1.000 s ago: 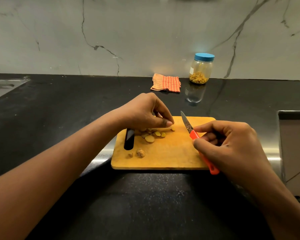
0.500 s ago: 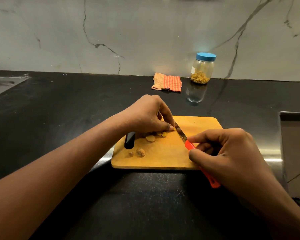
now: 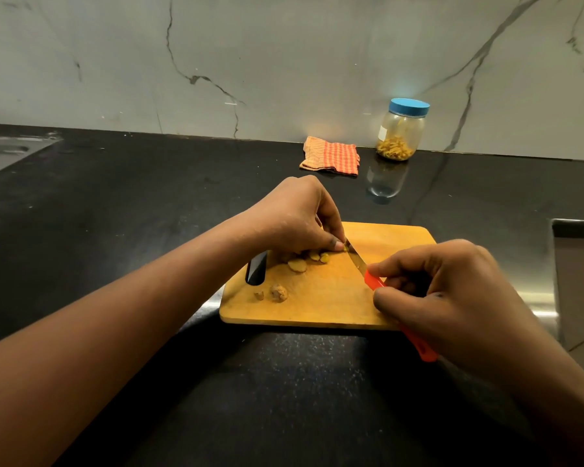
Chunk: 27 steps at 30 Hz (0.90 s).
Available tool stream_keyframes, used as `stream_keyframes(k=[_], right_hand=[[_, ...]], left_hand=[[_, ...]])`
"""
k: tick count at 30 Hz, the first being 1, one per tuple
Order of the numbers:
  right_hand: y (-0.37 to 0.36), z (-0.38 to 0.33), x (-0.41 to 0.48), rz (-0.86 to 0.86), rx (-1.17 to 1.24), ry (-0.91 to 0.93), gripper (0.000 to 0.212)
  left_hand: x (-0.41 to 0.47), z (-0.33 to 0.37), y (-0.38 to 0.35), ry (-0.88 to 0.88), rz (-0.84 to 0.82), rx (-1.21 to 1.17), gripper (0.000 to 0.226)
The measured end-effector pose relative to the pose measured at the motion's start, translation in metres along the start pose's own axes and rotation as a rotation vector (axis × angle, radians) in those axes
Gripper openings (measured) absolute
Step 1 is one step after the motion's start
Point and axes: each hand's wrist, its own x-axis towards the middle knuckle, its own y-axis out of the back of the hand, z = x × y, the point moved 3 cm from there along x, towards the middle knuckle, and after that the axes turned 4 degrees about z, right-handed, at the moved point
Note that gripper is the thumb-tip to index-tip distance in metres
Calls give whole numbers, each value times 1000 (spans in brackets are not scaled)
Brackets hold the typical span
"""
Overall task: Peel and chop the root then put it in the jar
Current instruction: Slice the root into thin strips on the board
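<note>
A wooden cutting board (image 3: 334, 298) lies on the black counter. My left hand (image 3: 294, 217) pinches a small yellow piece of root (image 3: 340, 247) down on the board, most of it hidden under my fingers. Cut root slices (image 3: 297, 265) lie just left of it, and two peel scraps (image 3: 279, 293) sit nearer the front edge. My right hand (image 3: 452, 298) grips the orange-handled knife (image 3: 373, 281); its blade tip touches the root at my left fingertips. The clear jar (image 3: 400, 133) with a blue lid stands by the wall, with yellow pieces inside.
A folded orange checked cloth (image 3: 331, 156) lies left of the jar. A steel sink (image 3: 4, 153) is at the far left. A metal-edged unit (image 3: 577, 264) rises at the right beside the board.
The knife has swung left from the board's middle until its blade meets the root at my left fingertips. My right hand followed it. My left hand stayed in place.
</note>
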Motion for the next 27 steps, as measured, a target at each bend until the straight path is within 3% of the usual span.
stream_keyframes(k=[9, 17, 27], right_hand=[[2, -1, 7, -53, -81, 19, 22], [8, -2, 0, 27, -41, 29, 23], [3, 0, -2, -3, -39, 19, 33]], left_hand=[[-2, -4, 3, 104, 85, -117, 12], [-4, -7, 4, 162, 80, -212, 17], [-4, -8, 5, 170, 74, -237, 18]])
